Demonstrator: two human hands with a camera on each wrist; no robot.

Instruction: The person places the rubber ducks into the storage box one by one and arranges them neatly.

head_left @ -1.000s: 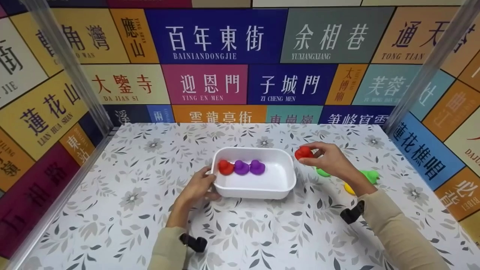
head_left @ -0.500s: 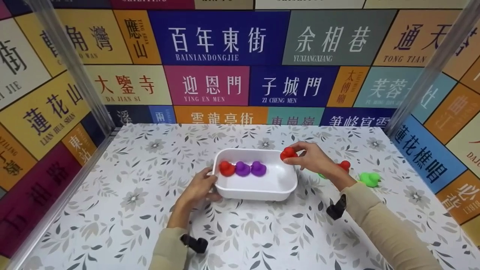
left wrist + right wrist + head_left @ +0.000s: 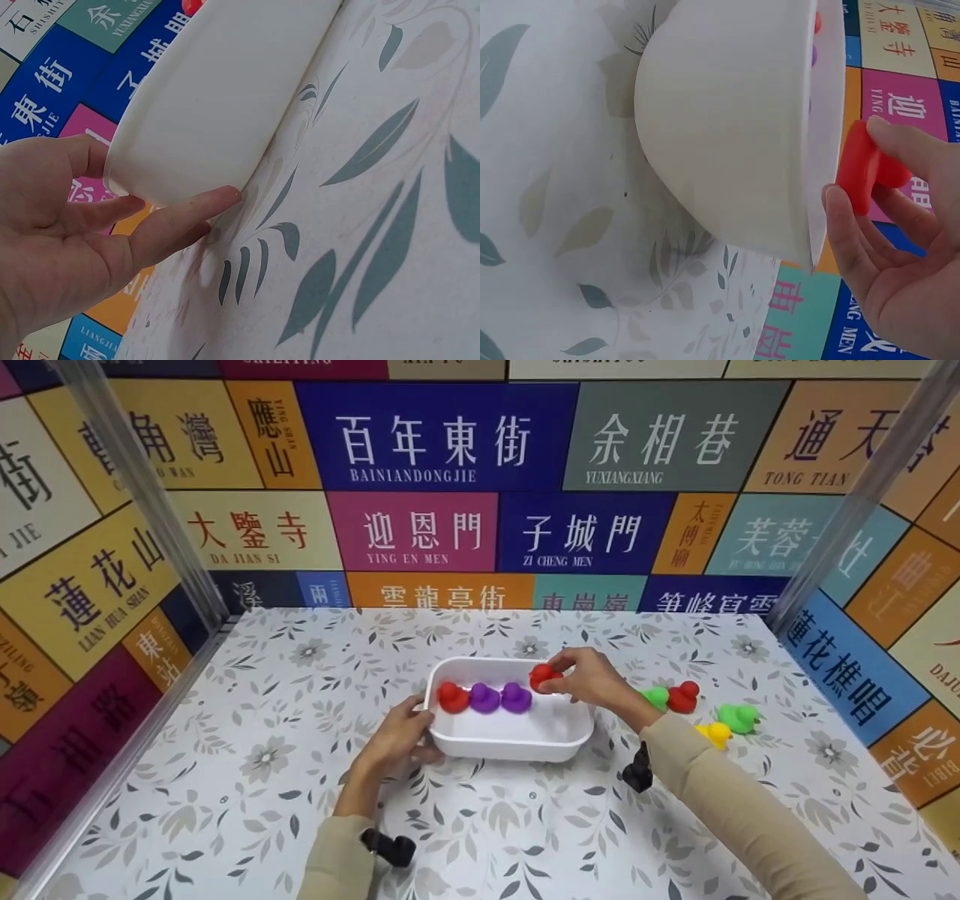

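three toy ducks point(image 3: 484, 698) sit in a row in a white tub point(image 3: 510, 748), its left end held by a person's left hand point(image 3: 397, 731), apparently to stop it sliding. above the white tub's right side, the right hand point(image 3: 592, 679) pinches a red duck point(image 3: 541, 673) between thumb and fingers, a fingertip grip that seems to suit so rounded a toy, while four other ducks point(image 3: 737, 718) rest on the patterned table point(image 3: 225, 825).

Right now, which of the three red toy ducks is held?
The red toy duck pinched in the right hand over the white rectangular tub. The second red duck sits in the tub's left end; the third red duck rests on the patterned tabletop.
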